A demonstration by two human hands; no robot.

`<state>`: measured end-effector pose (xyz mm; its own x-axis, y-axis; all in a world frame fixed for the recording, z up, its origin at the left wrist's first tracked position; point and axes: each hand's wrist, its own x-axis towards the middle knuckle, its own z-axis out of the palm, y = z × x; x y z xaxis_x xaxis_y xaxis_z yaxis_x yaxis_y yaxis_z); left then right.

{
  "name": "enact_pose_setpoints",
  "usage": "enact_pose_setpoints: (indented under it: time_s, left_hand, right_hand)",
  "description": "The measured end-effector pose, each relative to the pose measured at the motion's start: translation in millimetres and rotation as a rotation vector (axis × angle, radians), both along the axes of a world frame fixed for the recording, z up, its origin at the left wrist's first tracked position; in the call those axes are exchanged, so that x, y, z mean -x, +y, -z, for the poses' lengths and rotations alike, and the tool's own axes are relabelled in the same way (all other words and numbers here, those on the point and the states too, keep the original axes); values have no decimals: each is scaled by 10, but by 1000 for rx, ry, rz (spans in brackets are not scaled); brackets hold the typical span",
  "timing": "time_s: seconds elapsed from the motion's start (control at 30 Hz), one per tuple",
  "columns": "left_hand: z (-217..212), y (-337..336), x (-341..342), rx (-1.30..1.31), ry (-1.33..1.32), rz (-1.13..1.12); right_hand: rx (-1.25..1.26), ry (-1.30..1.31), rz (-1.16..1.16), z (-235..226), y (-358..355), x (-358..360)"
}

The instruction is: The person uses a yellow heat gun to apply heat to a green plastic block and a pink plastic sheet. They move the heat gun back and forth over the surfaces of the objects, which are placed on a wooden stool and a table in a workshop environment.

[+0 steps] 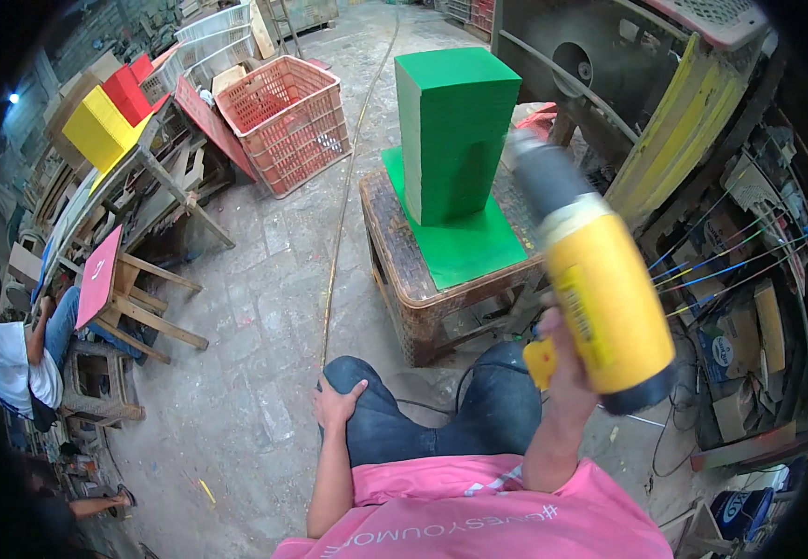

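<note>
My right hand [567, 363] is wrapped round the handle of a yellow heat gun [614, 298] with a dark nozzle, raised over my right thigh. The gun is slightly blurred, and its nozzle points toward the green upright block [455, 140]. This tall, box-like block stands on a flat green base panel [479, 256], both resting on a worn wooden stool [423, 303] in front of me. Nozzle and block overlap slightly in view; I cannot tell how far apart they are. My left hand [337, 402] lies on my left knee, fingers spread, holding nothing.
A red plastic crate [292, 140] stands beyond the stool to the left, near a yellow panel [101, 130]. A pink-topped wooden stool [101, 275] is near a seated person [17, 359]. Rods and cardboard crowd a rack [730, 307] at right. A dark cord [460, 387] crosses between my legs.
</note>
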<state>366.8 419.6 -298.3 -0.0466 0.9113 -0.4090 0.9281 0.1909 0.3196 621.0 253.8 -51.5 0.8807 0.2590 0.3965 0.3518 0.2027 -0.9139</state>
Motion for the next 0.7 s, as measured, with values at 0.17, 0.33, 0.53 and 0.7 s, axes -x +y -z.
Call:
enact_pose_setpoints:
  time_s: [0.17,0.33,0.53,0.7]
  left_hand:
    - [98,42,-68,26,-34,55]
    - [395,67,-59,-26,-159,113]
    - [226,34,-281,23,-126,173]
    - [330,39,-309,19,-96,171]
  right_hand:
    - [261,-292,53,217,-71,130]
    - [-4,270,149,-124,8,-68]
    - [-135,80,-34,471,-36,148]
    - [273,-366,139,116,70,47]
